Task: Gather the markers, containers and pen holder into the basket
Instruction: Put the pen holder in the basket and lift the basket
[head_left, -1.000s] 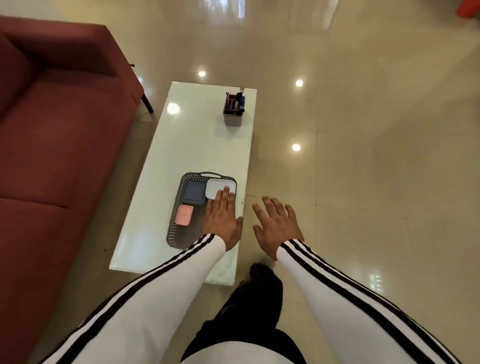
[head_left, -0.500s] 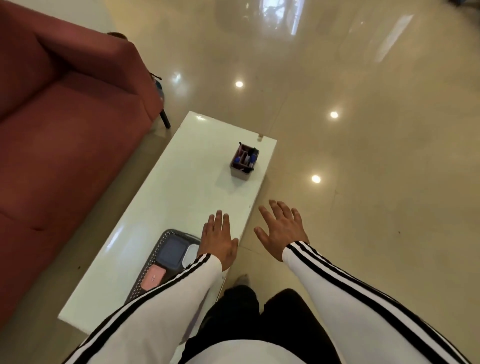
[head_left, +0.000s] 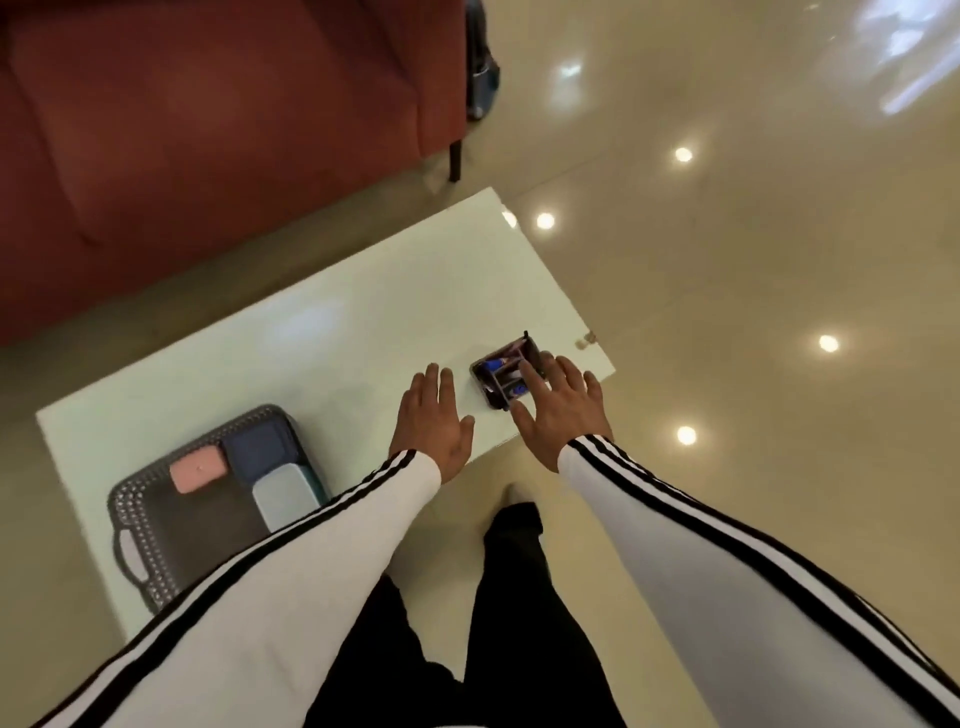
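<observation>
Three containers (head_left: 270, 467) (pink, dark blue, pale grey) already lie in the basket (head_left: 156, 561) at the table's left end. The left hand (head_left: 431, 421) has left it and hovers empty, fingers spread. The right hand (head_left: 561, 402), also spread and empty, now reaches over the pen holder (head_left: 501, 374), whose long axis runs diagonally, far end toward the upper right; only it remains to fetch.

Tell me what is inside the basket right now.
The basket holds three containers: a pink one, a dark blue one and a pale grey-lidded one. The left sleeve covers its near corner, so anything there is hidden.
</observation>
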